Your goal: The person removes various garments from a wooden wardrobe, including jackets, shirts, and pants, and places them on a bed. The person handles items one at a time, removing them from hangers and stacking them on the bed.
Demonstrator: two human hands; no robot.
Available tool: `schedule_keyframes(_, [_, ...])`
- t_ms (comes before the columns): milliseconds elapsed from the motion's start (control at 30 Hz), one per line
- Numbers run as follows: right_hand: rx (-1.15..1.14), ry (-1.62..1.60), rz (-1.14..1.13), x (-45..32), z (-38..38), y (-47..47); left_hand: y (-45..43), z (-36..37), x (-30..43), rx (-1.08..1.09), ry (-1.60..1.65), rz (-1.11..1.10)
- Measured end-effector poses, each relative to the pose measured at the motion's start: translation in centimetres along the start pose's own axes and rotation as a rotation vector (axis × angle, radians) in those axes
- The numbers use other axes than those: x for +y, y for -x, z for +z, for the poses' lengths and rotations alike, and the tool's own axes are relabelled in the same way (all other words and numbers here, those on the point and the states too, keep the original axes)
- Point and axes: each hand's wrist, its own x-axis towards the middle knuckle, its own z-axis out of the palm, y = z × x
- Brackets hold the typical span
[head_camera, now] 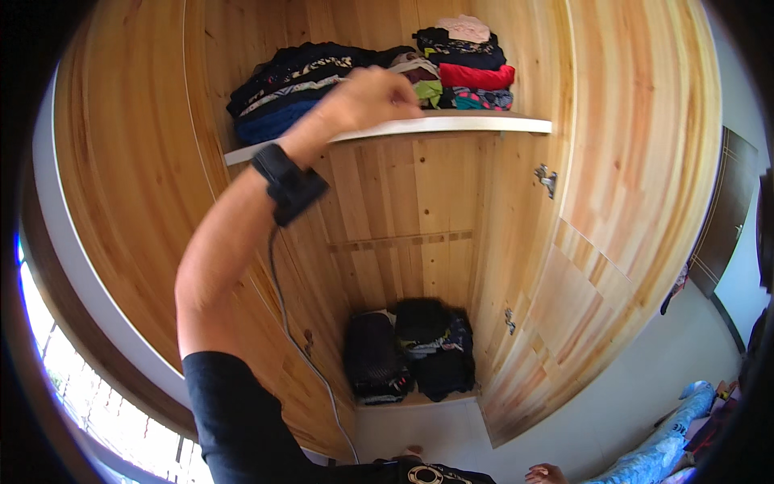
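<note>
My left hand (pixel 372 100) is raised across the front of the upper shelf (pixel 459 124), its fingers loosely curled and slightly blurred. Nothing shows in it. Behind it lie a stack of dark folded clothes (pixel 296 75) and, to the right, a smaller pile with a red folded garment (pixel 478 77) and a pale pink cloth (pixel 464 29) on top. Part of both piles is hidden by the hand. Low at the bottom edge, my right hand (pixel 544 474) is partly cut off by the frame; whether it holds anything is not visible.
The wooden wardrobe's right door (pixel 629 181) stands open, with metal hinges (pixel 546 180) inside. Dark folded clothes (pixel 375 351) fill the wardrobe floor. A cable (pixel 284 302) hangs from a black wrist device (pixel 289 184). Blue patterned fabric (pixel 659 444) lies at lower right.
</note>
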Motion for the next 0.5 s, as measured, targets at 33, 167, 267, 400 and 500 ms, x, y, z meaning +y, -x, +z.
schedule_keyframes(33, [-0.020, -0.010, -0.008, -0.8, 1.3, -1.3, -0.5, -2.0, -3.0, 0.085, -0.091, -0.072])
schedule_keyframes(167, [-0.082, -0.037, -0.016, -3.9, 6.1, -5.6, -1.1, -6.8, -14.2, 0.195, -0.660, -0.334])
schedule_keyframes(267, [-0.105, -0.060, -0.009, -5.8, 9.0, -8.1, -1.3, -7.5, -20.9, 0.098, -0.852, -0.423])
schedule_keyframes(400, [-0.105, -0.079, 0.029, -7.4, 11.6, -10.7, -2.5, -7.9, -27.4, 0.083, -0.708, -0.456])
schedule_keyframes(500, [-0.098, -0.095, 0.043, -8.1, 13.0, -12.0, -3.3, -7.9, -29.7, 0.044, -0.417, -0.458])
